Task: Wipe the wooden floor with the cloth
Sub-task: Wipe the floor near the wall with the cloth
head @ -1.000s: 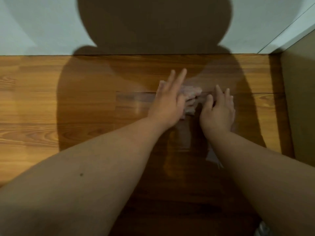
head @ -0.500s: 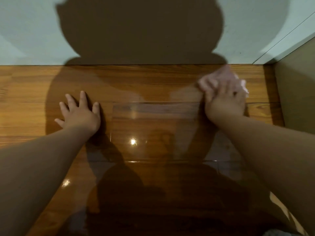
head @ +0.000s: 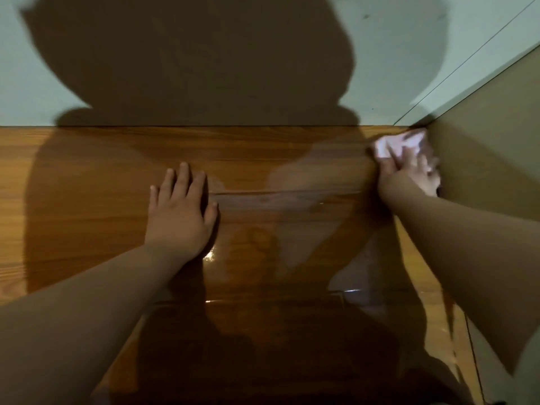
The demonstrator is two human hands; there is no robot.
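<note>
Right hand (head: pixel 409 176) lies on top of the pink cloth (head: pixel 388 144), fingers stretched out across it and motion-blurred, palm down, pressing the cloth flat on the floor, not bunching it in a fist. Cloth sits at the far right of the wooden floor (head: pixel 73 185), in the corner where the boards meet the pale green wall (head: pixel 43 68) and a brown upright panel (head: pixel 491 147); its right edge is against or just beside the panel, cannot tell which because of blur. Part of the cloth sticks out past the fingertips toward the wall. Right forearm runs in from the lower right. Left hand (head: pixel 178 211) is well apart from the cloth, near the middle of the boards, flat on the floor with fingers straight and slightly spread, thumb out to the right, holding nothing. Between the two hands the boards show a glossy wet patch (head: pixel 292 200) with a lighter streaked edge and small light glints near the left wrist. A large dark shadow of the person (head: pixel 190 68) covers the wall and falls across the floor.
</note>
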